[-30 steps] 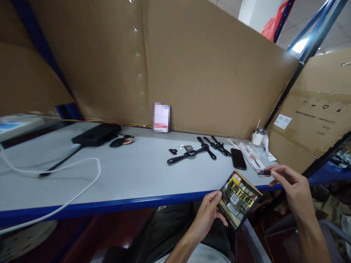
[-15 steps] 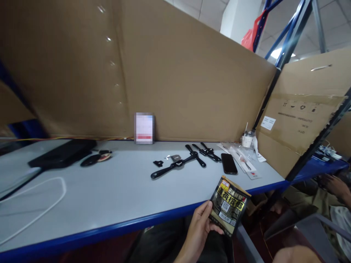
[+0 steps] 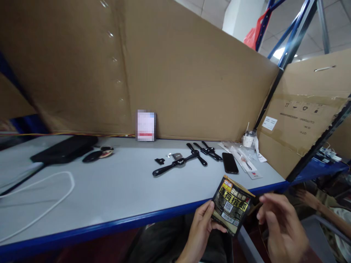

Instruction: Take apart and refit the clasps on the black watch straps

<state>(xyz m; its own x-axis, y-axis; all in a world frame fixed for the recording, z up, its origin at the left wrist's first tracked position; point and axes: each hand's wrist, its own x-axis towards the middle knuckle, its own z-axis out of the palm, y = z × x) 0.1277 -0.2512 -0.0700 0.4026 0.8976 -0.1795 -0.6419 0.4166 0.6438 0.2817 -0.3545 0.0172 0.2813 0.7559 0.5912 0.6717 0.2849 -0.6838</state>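
Observation:
A black and gold printed packet [image 3: 231, 206] is held in front of the table's front edge, with its printed side facing me. My left hand [image 3: 201, 226] grips it at its lower left, thumb on the front. Just right of the packet, my right hand [image 3: 283, 226] is raised, slightly blurred, with its fingers curved and apart and nothing between them. Black handled tools [image 3: 164, 170] lie on the table beyond the packet, near a small black part [image 3: 159, 161] and a grey metal plate [image 3: 177, 156]. A black phone [image 3: 230, 163] lies right of the tools.
The grey table [image 3: 115, 193] has a blue edge. On its left are a black case [image 3: 65, 149], a dark oval object [image 3: 92, 157] and a white cable [image 3: 72, 180]. Clear packaging [image 3: 241, 157] and a cup [image 3: 248, 140] stand right. Another person's arm [image 3: 323, 212] shows at far right.
My right hand has risen from the bottom edge to beside the packet. The left hand keeps its grip on the packet. The view has shifted slightly.

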